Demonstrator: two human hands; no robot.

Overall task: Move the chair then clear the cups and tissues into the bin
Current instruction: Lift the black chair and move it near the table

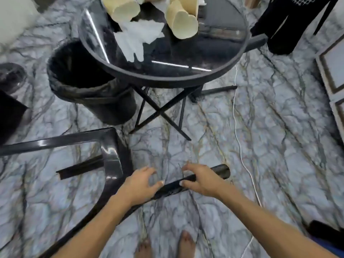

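Note:
A glossy black chair [111, 146] is tilted at the lower left, and its curved top rail [204, 176] runs under both hands. My left hand [141, 183] hovers over the rail with its fingers spread and loosely curved. My right hand [199, 180] is over the rail too, thumb tip touching its near side and fingers not wrapped round it. Tan paper cups [181, 21] [122, 8] lie tipped over on the round glass table [167, 81], with crumpled white tissues [137, 36] between them. Left of the table stands the black lined bin [89, 88], its mouth open.
A white cable [240, 142] runs across the marble floor to the right of the table legs. A person in black [290, 25] stands at the top right. Framed panels [331, 71] lean at the right edge. A dark box [9, 112] sits at the left. My bare feet [186, 243] show below.

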